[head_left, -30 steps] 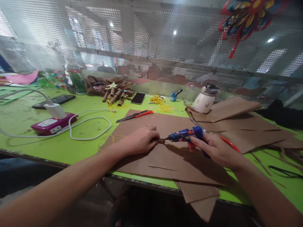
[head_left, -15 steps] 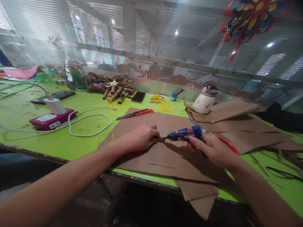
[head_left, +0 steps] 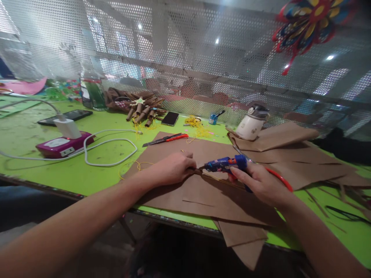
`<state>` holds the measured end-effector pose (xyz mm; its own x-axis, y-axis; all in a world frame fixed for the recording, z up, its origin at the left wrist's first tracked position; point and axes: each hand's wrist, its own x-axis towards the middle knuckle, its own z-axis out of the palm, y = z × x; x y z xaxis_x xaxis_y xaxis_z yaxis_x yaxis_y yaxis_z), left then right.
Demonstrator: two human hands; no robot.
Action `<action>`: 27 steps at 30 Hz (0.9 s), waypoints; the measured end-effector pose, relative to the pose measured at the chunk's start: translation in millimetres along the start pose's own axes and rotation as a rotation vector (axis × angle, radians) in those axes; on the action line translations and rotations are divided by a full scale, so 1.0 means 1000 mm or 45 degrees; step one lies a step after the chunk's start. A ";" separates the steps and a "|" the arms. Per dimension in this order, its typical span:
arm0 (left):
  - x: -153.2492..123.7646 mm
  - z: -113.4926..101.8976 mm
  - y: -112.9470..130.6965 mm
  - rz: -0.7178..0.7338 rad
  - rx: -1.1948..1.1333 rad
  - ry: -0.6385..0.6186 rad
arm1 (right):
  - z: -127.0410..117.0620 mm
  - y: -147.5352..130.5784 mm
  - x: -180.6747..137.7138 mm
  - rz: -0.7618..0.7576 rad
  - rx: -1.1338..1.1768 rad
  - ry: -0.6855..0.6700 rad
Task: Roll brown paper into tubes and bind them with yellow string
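Note:
My right hand (head_left: 262, 183) grips a blue glue gun (head_left: 224, 164) with its nozzle pointing left. The nozzle meets a small brown paper piece pinched in my left hand (head_left: 174, 168), whose fingers are closed round it; most of that piece is hidden by the fingers. Both hands rest over large sheets of brown paper (head_left: 208, 193) spread on the green table (head_left: 58, 170). A red cable (head_left: 279, 178) curves out behind my right hand.
A red-handled utility knife (head_left: 166, 139) lies behind the paper. To the left sit a pink power strip (head_left: 60, 146) with a white charger and cable, and two phones (head_left: 169, 118). Rolled brown paper tubes (head_left: 140, 110), yellow thread, a white bottle (head_left: 251, 122) and more paper sheets stand further back.
Hardly anything differs. The hands and glue gun stay together at the same spot; the view has shifted slightly.

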<state>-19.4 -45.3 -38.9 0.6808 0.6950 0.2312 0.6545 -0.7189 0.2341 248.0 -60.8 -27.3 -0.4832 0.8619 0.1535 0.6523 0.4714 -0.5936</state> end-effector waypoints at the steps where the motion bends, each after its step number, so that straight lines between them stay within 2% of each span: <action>1: 0.000 0.000 0.000 0.003 0.005 0.000 | 0.000 0.000 0.000 0.002 -0.013 -0.002; 10: 0.000 -0.002 0.001 -0.013 0.055 -0.017 | -0.003 0.004 -0.004 0.022 -0.004 0.005; 19: 0.000 0.002 -0.002 0.013 0.032 0.023 | 0.004 0.000 -0.001 0.046 0.008 0.032; 27: 0.000 0.000 -0.001 -0.002 0.019 -0.003 | -0.003 0.005 -0.005 0.024 0.021 0.004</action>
<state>-20.0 -44.1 -39.6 0.6806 0.6961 0.2286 0.6602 -0.7180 0.2207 255.5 -62.0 -28.4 -0.4692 0.8711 0.1447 0.6516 0.4521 -0.6092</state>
